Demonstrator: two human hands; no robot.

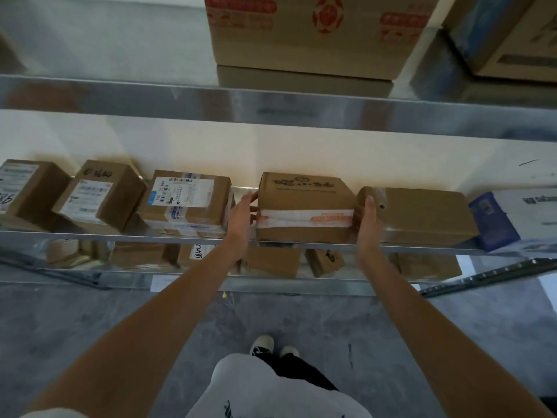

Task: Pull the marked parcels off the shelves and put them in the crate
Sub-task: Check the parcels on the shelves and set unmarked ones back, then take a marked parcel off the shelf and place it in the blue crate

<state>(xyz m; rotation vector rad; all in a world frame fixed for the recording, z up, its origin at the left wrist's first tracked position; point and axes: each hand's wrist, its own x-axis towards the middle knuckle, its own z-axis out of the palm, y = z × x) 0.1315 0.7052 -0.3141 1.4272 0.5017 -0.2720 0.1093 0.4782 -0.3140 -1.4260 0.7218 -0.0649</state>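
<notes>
A shiny metal shelving unit fills the view, its steel ledges running left to right in tiers against a pale cream wall that is brightly lit behind the middle tier. Below it lies a mottled grey concrete floor, scuffed and dull, darker than the wall above.

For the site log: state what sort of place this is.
Probably a parcel storeroom or small warehouse: metal shelving holds rows of labelled cardboard parcels, with larger cartons on the tier above and a bare concrete floor below.
</notes>
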